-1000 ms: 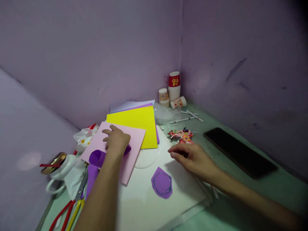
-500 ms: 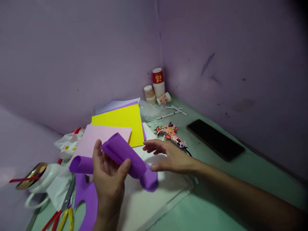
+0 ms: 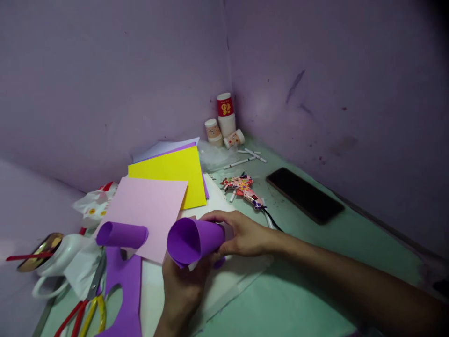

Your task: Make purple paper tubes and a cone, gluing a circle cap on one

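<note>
A rolled purple paper tube (image 3: 210, 236) points its open end toward the lower left. My left hand (image 3: 185, 285) holds it from below, its fingers largely hidden behind the tube. At the tube's far right end, my right hand (image 3: 242, 234) grips it with thumb and fingers. A bit of purple paper shows beneath the right hand. Another purple tube (image 3: 126, 235) lies on the pink sheet (image 3: 154, 196). Below that tube is a purple sheet (image 3: 126, 290) with curved cut-outs.
Scissors (image 3: 94, 285) and a white mug (image 3: 59, 257) are at left. Yellow paper (image 3: 175, 168) lies behind the pink sheet. Paper cups (image 3: 226, 117) stand in the corner. A patterned glue gun (image 3: 243, 187) and a phone (image 3: 305, 194) lie right of the papers.
The held tube has turned so its open end faces the lower left. My left hand has moved right beneath it, and my right hand has closed on its other end. The view has shifted slightly.
</note>
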A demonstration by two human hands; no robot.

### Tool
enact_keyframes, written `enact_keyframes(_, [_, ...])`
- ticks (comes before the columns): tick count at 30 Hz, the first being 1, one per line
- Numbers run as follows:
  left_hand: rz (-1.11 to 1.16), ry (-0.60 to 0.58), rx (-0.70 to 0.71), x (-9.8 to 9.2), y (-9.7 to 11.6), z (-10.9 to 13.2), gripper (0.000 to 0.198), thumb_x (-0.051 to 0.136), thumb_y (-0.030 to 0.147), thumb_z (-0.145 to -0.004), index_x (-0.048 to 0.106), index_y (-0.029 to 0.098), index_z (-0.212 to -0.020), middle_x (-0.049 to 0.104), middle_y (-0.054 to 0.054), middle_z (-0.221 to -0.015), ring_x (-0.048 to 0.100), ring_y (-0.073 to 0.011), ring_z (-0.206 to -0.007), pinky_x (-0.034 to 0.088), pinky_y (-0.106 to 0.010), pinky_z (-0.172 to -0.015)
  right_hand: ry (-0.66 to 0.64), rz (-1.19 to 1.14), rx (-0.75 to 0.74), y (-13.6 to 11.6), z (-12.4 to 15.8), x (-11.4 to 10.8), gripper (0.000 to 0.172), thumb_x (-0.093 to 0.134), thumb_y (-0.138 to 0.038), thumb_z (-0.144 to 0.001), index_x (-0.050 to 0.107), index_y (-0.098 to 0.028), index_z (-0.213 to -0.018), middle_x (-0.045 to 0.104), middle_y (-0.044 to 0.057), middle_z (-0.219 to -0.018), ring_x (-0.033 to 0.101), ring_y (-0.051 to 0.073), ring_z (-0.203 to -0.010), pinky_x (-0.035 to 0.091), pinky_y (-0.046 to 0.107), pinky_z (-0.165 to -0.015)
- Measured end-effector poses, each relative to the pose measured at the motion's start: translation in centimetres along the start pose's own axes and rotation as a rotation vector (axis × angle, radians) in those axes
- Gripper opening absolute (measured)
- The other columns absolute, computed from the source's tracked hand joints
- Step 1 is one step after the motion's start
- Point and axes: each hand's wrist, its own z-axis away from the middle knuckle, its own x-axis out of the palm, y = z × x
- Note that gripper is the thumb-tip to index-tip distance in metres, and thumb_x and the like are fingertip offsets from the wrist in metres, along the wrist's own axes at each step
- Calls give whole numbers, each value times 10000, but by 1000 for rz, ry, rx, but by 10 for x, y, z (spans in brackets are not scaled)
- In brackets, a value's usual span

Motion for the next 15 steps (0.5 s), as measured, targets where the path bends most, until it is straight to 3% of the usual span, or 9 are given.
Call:
enact_keyframes(4, [-153,0,52,0,3,6,534,695,480,-645,573,182,-1072,657,-84,-1048,622,-290,-982,521,-390,-829,7,-20,13,3,0,6,615,799,-202,-605,578,-213,-1179,644,51,-1132,589,237,-1045,433,380,-935])
enact_keyframes(9, [-145,-25,110,0,3,13,561,615,467,-736,489,192,-1209,611,-95,-1137,575,-282,-1079,475,-394,-914,6,-83,75,-6,3,10,636,799,-270,-613,581,-195,-1205,651,74,-1117,587,258,-1049,439,395,-931])
enact_keyframes(12, [-130,71,280,-10,-1,12,626,538,370,-825,300,240,-1389,494,-110,-1327,514,-276,-1180,437,-414,-971,-16,-163,137,-15,5,9,672,800,-360,-595,591,-154,-1199,638,103,-1130,578,271,-1047,449,389,-903])
enact_keyframes(15, [-342,200,617,-26,-7,0,731,542,160,-793,204,283,-1429,418,-110,-1378,452,-274,-1237,394,-443,-1013,-111,-362,222,-17,6,6,703,763,-458,-622,578,-139,-1221,649,96,-1086,602,245,-975,464,348,-845])
